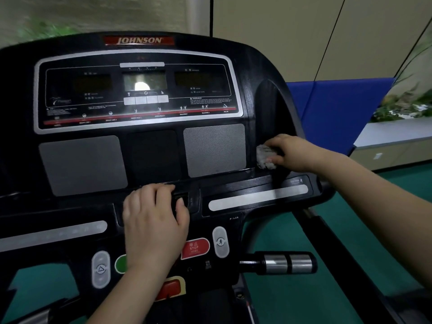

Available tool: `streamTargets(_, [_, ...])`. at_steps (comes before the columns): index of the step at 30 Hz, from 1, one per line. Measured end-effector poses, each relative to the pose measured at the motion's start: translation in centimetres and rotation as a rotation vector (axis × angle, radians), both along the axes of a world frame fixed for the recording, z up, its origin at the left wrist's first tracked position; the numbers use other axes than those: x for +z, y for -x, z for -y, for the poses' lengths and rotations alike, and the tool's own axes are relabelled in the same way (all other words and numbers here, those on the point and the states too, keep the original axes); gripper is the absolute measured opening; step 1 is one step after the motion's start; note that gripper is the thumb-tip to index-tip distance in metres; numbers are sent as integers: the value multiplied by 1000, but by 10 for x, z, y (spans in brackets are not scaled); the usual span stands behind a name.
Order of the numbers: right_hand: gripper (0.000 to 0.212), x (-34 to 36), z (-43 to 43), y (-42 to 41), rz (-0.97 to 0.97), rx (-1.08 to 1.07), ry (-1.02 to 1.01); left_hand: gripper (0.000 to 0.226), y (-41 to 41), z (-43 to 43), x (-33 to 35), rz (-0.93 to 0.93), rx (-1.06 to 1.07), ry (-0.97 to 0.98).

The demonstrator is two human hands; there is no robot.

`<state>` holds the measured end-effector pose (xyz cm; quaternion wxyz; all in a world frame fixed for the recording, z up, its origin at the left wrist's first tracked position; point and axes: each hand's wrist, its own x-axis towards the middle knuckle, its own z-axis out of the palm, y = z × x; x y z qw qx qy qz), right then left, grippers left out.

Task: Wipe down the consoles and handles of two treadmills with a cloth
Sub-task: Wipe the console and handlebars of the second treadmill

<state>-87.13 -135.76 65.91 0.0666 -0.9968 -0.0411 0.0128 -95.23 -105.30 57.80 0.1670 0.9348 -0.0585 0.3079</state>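
We wipe the black plastic treadmill console's (233, 54) right recess; our right hand (289, 153) pinches the white fluffy cloth (264, 157); next, likely the handles.

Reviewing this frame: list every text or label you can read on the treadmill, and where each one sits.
"JOHNSON": red badge at the top of the console.
"停止 STOP": red button.
"WARNING": display panel; fine print beneath unreadable.
"POLAR": below the right silver strip; second letter faint.
Programme labels along the red band: too blurred to read.
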Motion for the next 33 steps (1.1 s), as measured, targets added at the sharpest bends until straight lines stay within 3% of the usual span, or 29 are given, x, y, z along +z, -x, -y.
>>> streamTargets(3, [44,2,0,4,-88,-9,-136,33,0,1,0,-2,0,-4])
streamTargets(8, [36,10,4,15,-287,-9,-528,33,1,1,1,0,2,-8])
streamTargets(10, [34,15,4,18,-310,6,-556,33,0,1,1,0,2,-8])
streamTargets(18, [36,3,-9,5,-160,-41,-215,34,0,-1,0,-2,2,-6])
streamTargets(22, [48,4,-19,-3,-126,-107,121,34,0,-1,0,-9,-1,-7])
streamTargets(25, [44,-4,-28,-6,-127,-176,327,34,0,-2,0,-16,-2,-1])
streamTargets(30, [37,-6,-34,-7,-91,-229,407,33,0,-3,-1,0,-9,4])
streamTargets(33, [41,8,-29,-6,-126,-157,242,33,-1,-3,-1,-11,-7,4])
